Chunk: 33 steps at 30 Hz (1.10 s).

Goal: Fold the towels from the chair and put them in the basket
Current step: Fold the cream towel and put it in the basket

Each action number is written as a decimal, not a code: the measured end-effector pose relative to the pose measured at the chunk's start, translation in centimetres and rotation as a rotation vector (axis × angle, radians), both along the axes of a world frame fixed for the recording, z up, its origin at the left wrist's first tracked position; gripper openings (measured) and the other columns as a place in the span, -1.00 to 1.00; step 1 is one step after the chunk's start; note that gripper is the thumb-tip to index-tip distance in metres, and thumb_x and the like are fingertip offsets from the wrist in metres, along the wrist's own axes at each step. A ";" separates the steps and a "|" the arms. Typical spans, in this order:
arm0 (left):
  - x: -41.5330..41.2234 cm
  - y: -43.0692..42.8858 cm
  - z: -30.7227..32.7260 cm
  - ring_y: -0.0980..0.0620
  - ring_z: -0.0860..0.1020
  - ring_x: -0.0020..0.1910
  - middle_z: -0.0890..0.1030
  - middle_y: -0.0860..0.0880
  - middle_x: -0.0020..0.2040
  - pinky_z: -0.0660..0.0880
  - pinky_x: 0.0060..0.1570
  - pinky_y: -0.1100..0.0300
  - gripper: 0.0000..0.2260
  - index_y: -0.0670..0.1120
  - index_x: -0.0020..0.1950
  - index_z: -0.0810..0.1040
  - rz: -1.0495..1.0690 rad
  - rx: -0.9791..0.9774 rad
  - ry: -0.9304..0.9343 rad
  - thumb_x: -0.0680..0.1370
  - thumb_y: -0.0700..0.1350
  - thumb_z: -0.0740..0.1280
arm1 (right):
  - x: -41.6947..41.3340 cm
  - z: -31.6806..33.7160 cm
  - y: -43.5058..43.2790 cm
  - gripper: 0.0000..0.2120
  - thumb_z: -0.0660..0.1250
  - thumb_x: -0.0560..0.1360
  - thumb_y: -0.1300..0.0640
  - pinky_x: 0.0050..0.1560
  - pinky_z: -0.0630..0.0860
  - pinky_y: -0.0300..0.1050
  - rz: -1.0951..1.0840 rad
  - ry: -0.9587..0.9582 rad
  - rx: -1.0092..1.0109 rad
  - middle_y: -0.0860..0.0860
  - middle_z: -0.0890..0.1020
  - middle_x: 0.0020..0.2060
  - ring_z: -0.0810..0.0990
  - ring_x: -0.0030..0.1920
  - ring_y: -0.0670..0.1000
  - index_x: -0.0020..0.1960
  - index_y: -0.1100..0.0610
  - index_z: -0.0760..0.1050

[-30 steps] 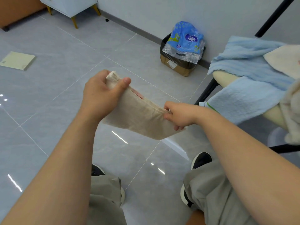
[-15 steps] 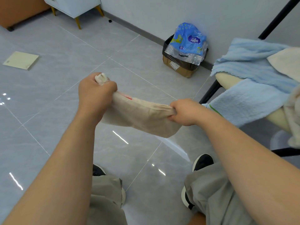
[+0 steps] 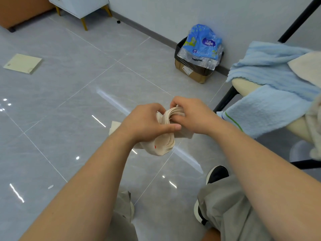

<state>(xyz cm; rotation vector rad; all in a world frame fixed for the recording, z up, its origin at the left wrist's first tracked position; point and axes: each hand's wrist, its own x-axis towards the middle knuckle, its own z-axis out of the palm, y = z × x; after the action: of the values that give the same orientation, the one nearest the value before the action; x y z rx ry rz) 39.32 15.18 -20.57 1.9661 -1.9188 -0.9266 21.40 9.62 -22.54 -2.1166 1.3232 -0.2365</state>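
A beige towel (image 3: pixel 165 143) is bunched into a folded wad in mid-air above the floor, between my two hands. My left hand (image 3: pixel 147 122) grips it from the left, thumb laid across the front. My right hand (image 3: pixel 191 115) pinches its top edge from the right. The hands touch each other. At the right, light blue towels (image 3: pixel 267 72) and a cream towel (image 3: pixel 307 66) lie draped over the chair (image 3: pixel 245 83); another pale towel (image 3: pixel 315 129) hangs at the far right edge. No basket is in view.
A cardboard box lined with a black bag (image 3: pixel 192 73) holds a blue plastic pack (image 3: pixel 201 44) by the wall. A flat cream board (image 3: pixel 22 63) lies on the grey tiled floor at left. A white cabinet on gold legs (image 3: pixel 81 7) stands at top left. My shoes (image 3: pixel 217 174) are below.
My hands have come together, folding the stretched beige towel in half into a thick bundle. The view has shifted slightly; the chair and towels on it stayed put.
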 end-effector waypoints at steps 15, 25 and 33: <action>2.0 -0.6 -1.2 -0.01 0.54 -0.12 0.57 0.06 -0.17 0.42 -0.22 0.16 -0.73 0.10 0.08 0.63 0.117 -0.080 -0.158 0.40 -0.05 0.36 | -1.2 0.3 -1.1 -0.78 0.45 0.49 -0.12 -0.19 0.43 -0.28 -0.085 -0.081 0.031 -0.16 0.57 -0.01 0.57 -0.12 -0.14 0.05 -0.07 0.53; 2.2 -0.8 -1.4 -0.02 0.55 -0.15 0.56 0.07 -0.20 0.39 -0.26 0.17 -0.77 0.13 0.03 0.61 0.187 -0.097 -0.180 0.41 -0.07 0.34 | -1.2 0.3 -1.2 -0.92 0.41 0.47 0.00 -0.22 0.39 -0.25 -0.063 0.025 0.023 -0.13 0.56 -0.07 0.55 -0.11 -0.12 -0.04 -0.07 0.60; 2.3 -0.9 -1.6 0.00 0.56 -0.17 0.58 0.09 -0.22 0.41 -0.24 0.18 -0.80 0.15 -0.02 0.61 0.205 -0.091 -0.165 0.40 -0.07 0.34 | -0.9 1.0 -0.7 -0.81 0.40 0.49 -0.10 -0.21 0.51 -0.17 0.045 0.092 0.080 -0.04 0.64 -0.13 0.59 -0.13 -0.03 0.02 -0.06 0.70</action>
<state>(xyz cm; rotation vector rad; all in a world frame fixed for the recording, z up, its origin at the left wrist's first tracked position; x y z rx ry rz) 41.58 14.28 -22.16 2.1932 -1.7625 -0.6302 20.46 8.92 -21.52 -2.1091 1.3134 -0.0677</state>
